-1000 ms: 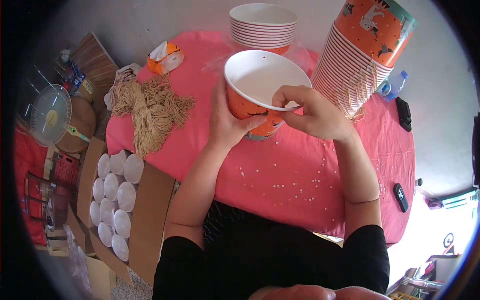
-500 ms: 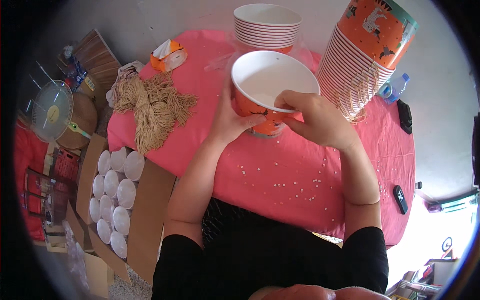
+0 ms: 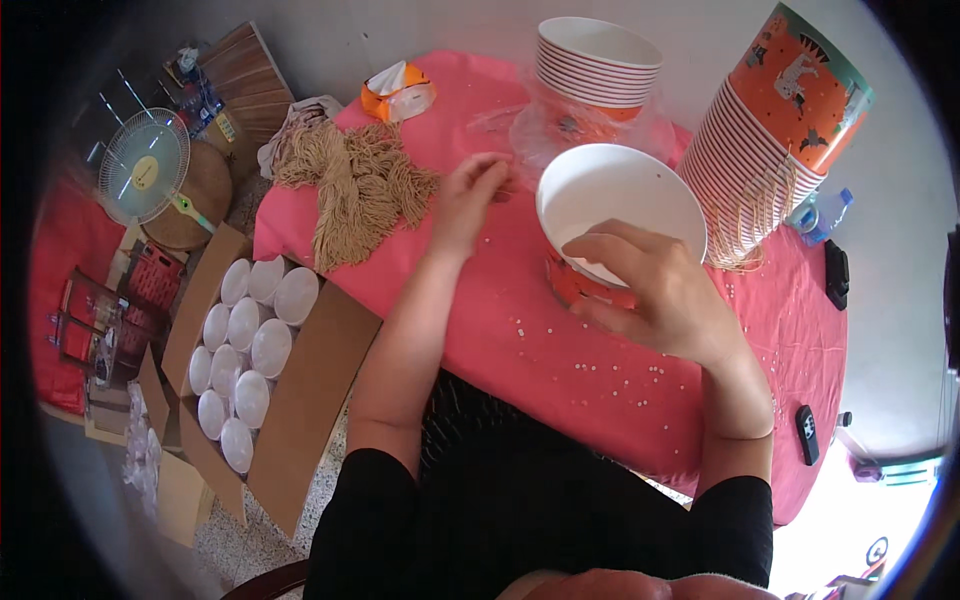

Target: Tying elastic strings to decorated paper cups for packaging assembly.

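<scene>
A paper bucket, white inside and orange with dark figures outside, stands on the pink-covered table in front of me. My right hand is bent over its near rim. The fingers reach above the opening and the thumb lies lower, outside the wall, with a gap between them. To the left of the bucket and apart from it is my left hand. Its thumb and forefinger are drawn together; whatever may be between them is too small to make out. Tan cords lie in a bundle beyond this hand.
Behind the bucket stands a stack of white-rimmed buckets in clear plastic. A taller leaning stack at right has cord loops. White paper dots dot the cloth. A carton of translucent cups is at lower left; a remote lies right.
My left hand has let go of the bucket and moved off to its left. My right hand has drawn back from inside the rim. The whole view has shifted a little.
</scene>
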Available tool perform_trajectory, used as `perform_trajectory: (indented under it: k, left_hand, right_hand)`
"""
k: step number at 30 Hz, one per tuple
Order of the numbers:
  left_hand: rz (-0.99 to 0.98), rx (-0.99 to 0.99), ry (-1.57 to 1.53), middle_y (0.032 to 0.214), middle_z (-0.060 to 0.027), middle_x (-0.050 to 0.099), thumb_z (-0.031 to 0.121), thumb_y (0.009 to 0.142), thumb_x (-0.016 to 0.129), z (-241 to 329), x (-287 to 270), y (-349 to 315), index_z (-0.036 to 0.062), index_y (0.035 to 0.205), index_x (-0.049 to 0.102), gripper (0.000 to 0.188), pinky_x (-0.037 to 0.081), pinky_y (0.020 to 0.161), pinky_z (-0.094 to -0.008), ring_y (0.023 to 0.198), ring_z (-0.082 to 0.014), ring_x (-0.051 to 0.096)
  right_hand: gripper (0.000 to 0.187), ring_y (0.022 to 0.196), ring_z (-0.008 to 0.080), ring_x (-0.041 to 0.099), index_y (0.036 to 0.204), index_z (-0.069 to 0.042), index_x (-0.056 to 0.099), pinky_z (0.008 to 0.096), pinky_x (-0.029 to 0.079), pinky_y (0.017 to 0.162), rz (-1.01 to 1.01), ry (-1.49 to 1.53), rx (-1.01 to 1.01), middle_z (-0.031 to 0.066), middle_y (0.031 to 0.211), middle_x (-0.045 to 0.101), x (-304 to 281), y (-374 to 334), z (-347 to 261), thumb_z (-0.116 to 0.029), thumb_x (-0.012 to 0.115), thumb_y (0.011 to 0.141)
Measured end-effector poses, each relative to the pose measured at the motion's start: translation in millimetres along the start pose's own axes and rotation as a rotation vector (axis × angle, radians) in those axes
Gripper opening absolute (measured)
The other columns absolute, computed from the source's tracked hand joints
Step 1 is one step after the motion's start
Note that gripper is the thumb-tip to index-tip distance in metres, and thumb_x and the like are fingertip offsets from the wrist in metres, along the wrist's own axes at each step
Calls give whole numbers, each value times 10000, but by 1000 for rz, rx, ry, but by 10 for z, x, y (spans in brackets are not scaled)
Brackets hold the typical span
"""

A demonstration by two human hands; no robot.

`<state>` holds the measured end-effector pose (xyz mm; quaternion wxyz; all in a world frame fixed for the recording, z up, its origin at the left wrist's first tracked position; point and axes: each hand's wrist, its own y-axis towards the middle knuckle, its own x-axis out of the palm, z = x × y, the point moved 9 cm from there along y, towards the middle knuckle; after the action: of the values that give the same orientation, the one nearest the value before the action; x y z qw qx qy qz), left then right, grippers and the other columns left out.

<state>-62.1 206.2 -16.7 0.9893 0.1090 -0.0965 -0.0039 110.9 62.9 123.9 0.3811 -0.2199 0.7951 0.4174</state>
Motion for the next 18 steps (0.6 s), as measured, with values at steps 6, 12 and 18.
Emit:
perform_trajectory:
  k: [6,12,18]
  left_hand:
    - [-4,210,1040,981,-107,673,95,856,654,523,-618,-48,35,960,681,123,501,811,-358,929,-232,641]
    - [-123,465,1437,1012,-117,656,84,799,641,443,-526,-105,57,885,692,103,482,853,-411,988,-309,609]
    - [-167,460,1594,1023,-71,657,110,776,640,204,-534,25,88,870,680,105,447,878,-432,1009,-283,589]
  right_hand:
    - [186,862,281,618,839,-43,649,401,501,742,23,24,-144,80,882,620,-122,-22,-158,-19,749,684]
    - [195,842,265,602,821,-45,647,395,479,786,-172,-30,-244,55,851,617,36,-90,-312,-12,750,658]
    - [203,842,276,615,846,-45,656,394,482,772,-72,33,-226,66,838,635,-101,-94,-294,13,728,665]
